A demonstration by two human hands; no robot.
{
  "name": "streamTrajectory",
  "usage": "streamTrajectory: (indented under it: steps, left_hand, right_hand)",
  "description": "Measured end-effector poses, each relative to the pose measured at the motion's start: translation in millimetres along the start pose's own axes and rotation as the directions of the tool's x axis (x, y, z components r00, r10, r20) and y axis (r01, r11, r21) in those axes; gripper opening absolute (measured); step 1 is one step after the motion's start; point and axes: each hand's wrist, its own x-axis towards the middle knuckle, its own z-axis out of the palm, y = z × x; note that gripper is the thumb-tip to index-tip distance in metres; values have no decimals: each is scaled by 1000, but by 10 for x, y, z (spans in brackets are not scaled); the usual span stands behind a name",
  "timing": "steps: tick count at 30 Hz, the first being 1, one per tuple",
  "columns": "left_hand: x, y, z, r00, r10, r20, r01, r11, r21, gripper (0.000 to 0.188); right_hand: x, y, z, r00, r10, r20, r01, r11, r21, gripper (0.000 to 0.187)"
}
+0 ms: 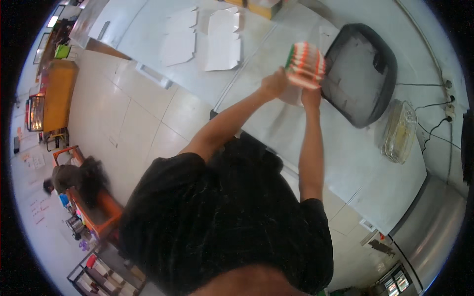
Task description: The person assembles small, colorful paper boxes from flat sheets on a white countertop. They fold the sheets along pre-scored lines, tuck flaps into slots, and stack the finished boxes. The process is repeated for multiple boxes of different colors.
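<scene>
Both of my hands are closed on a stack of striped paper cartons (306, 64), coloured red, white and green and blurred by motion. My left hand (274, 85) grips its lower left side. Along its lower edge is my right hand (311, 97), with the fingers partly hidden. The stack is held over the white counter (340, 158). Just right of it lies a rounded, black-rimmed object (390, 64) with a greyish inside; its kind is unclear. Two flat, unfolded white cardboard box blanks, one on the left (178, 47) and one nearer (223, 44), lie on the counter's left part.
Clear plastic containers (399, 132) stand at the counter's right, near wall sockets with plugged-in cables (448, 101). Yellow boxes (264, 7) sit at the far edge. Off to the left, beyond the tiled floor (123, 108), a person (69, 177) bends by an orange bench (106, 212).
</scene>
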Motion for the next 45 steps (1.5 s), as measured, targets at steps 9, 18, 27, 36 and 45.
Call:
streamTrajectory:
  steps: [9, 18, 27, 36, 45]
  left_hand:
    - [129, -121, -422, 990, 3, 143, 16, 991, -136, 62]
    - [-131, -1750, -877, 960, 39, -278, 62, 937, 344, 65]
    - [-171, -2061, -1235, 993, 60, -98, -30, 957, 287, 37]
    - [-122, -1997, -1339, 986, 121, -116, -50, 873, 485, 22]
    - [-1139, -1410, -1496, 819, 429, -382, -268, 873, 408, 18]
  right_hand:
    - [136, 101, -347, 997, -62, 50, 55, 990, 134, 48]
    - [-206, -134, -609, 998, 48, -44, -36, 969, 244, 63]
    - [-81, -822, -1068, 941, 229, -250, -205, 972, 118, 74]
    - [-586, -1034, -1059, 881, 127, -456, -17, 971, 237, 49]
    - [-1058, -1865, -202, 901, 147, 408, -433, 293, 852, 45]
